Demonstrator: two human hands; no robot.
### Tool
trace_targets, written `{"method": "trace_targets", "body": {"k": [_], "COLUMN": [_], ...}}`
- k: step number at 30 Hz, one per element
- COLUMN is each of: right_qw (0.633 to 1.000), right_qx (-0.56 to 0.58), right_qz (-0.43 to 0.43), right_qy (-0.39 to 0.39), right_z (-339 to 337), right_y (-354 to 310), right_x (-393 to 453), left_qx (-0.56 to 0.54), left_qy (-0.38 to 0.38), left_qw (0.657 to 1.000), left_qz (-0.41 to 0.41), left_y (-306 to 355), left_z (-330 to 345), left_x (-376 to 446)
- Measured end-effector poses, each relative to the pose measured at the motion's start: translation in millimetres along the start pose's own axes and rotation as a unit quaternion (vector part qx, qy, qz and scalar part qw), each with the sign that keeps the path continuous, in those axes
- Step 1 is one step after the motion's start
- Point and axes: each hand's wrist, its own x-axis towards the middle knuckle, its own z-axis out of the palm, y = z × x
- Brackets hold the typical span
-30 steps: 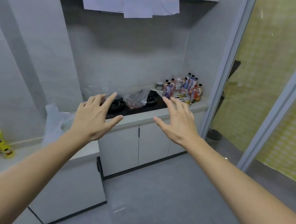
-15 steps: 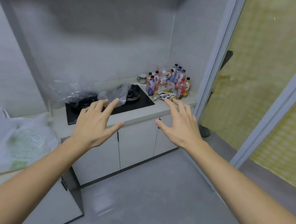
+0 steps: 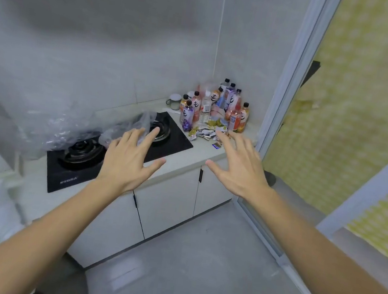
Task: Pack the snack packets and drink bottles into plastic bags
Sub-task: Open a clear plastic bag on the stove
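Drink bottles [image 3: 215, 107] stand close together in the back corner of the tabletop [image 3: 181, 158], a little above the middle of the frame. They have dark caps and red, orange, purple and clear bodies. Snack packets [image 3: 205, 131] lie in a crinkly heap just in front of them. Clear plastic bags [image 3: 75, 126] lie puffed up and shiny over the black stove [image 3: 121, 153], left of the middle.

The left hand [image 3: 128, 159] and the right hand [image 3: 240, 166] are both held out flat with fingers spread wide, holding nothing. Compared with half a second ago, the stove and bottles look bigger and nearer, and the hands sit closer to them. The white bag at the lower left has slid nearly out of the frame.

A white mug [image 3: 174, 101] sits beside the bottles. The stove is smooth and flat with round burners. The cupboard doors [image 3: 166, 205] are plain and pale.
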Motion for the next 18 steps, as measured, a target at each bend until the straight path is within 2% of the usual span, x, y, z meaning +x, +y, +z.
{"method": "trace_targets", "body": {"k": [9, 18], "right_qw": [0.999, 0.988], "right_qx": [0.023, 0.07], "right_qz": [-0.027, -0.118], "right_qy": [-0.019, -0.077], "right_z": [61.6, 108.1], "right_y": [68.7, 118.5], "right_x": [132.2, 268.3], "left_qx": [0.027, 0.034], "left_qy": [-0.033, -0.029], "left_qw": [0.998, 0.986], "left_qz": [-0.051, -0.161], "left_y": [-2.4, -0.7], "left_z": [65.5, 120.3], "left_x": [109.3, 188.1]}}
